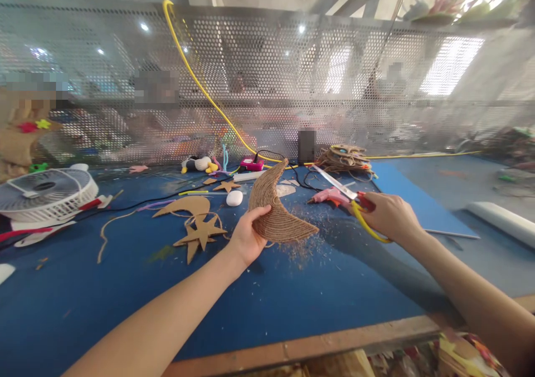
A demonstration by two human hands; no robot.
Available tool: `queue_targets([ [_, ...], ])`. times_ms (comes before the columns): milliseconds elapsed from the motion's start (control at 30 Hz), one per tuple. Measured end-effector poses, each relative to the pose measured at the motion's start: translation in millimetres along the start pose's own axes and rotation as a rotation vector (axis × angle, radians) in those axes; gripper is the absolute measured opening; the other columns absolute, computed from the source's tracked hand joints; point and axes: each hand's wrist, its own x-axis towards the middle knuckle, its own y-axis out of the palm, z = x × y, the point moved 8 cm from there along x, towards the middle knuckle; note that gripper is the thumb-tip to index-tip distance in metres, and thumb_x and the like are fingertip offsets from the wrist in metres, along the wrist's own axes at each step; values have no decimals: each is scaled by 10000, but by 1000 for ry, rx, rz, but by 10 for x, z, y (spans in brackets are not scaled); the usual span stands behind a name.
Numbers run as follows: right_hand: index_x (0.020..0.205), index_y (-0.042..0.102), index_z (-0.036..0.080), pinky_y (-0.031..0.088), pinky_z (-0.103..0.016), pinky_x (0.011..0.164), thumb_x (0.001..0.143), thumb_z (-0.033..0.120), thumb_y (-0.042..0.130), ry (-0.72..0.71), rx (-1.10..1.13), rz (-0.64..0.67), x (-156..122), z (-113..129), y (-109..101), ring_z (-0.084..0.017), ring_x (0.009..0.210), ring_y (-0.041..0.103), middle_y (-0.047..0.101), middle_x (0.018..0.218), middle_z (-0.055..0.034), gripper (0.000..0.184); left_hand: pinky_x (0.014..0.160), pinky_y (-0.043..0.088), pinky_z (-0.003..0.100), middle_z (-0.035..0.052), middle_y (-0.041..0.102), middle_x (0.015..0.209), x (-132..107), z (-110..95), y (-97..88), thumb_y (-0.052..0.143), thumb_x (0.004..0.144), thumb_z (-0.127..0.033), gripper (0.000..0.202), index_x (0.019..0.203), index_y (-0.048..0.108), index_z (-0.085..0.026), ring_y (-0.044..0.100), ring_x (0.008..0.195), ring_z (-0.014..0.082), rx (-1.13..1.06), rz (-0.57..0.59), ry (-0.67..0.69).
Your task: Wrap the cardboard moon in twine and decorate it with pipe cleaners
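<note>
A crescent moon wrapped in brown twine (279, 213) is held up over the table by my left hand (249, 235), thumb on its front face and the other fingers behind it. My right hand (387, 214) grips a pair of scissors (355, 196) with red and yellow handles, blades pointing up and left, apart from the moon. Behind the scissors lies a pink glue gun (328, 195). Twine clippings (303, 251) are scattered on the table below the moon. Left of my left hand are cardboard stars (203, 232) and a cardboard crescent (184, 205).
On the blue table (146, 304), a white fan (45, 193) lies at the left. Twine-wrapped pieces (346, 160) are piled at the back, near a pink box (251, 163) with cords. A blue board (422, 201) lies right. A perforated metal screen (259, 82) closes off the back.
</note>
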Motion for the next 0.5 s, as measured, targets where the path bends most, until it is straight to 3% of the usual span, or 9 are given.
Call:
queue_targets([
  [100,789,687,260,291,-305,557,797,672,487,-87,-94,126,272,76,30,-261,707,620,732,845,-90,458,635,587,257,68,755,762,23,3,-25,586,823,-24,134,843,708,-75,718,679,170,-9,-7,4],
  [167,800,727,244,337,-316,584,779,634,518,-126,-126,188,521,153,81,-277,735,635,728,829,-113,443,644,590,263,68,758,773,39,17,-40,594,815,-24,129,848,707,-77,719,684,170,-12,-11,-6],
  [267,930,759,198,399,-336,634,773,588,549,-187,-50,212,947,351,187,-301,813,654,736,935,-151,469,643,591,270,68,758,777,46,34,-48,603,806,-29,120,840,705,-83,720,688,174,-3,-10,-20],
  [367,1083,743,196,433,-306,658,742,475,622,-270,47,246,1312,621,356,-261,845,659,744,1037,-111,457,633,585,263,71,754,760,33,37,-36,607,806,-40,105,812,703,-81,718,678,172,8,5,-27],
  [500,1092,753,195,471,-260,694,701,325,657,-359,211,294,1585,982,537,-200,787,655,767,970,-40,422,643,580,263,67,746,740,9,24,-20,611,797,-44,100,802,704,-80,708,653,164,13,19,-24],
])
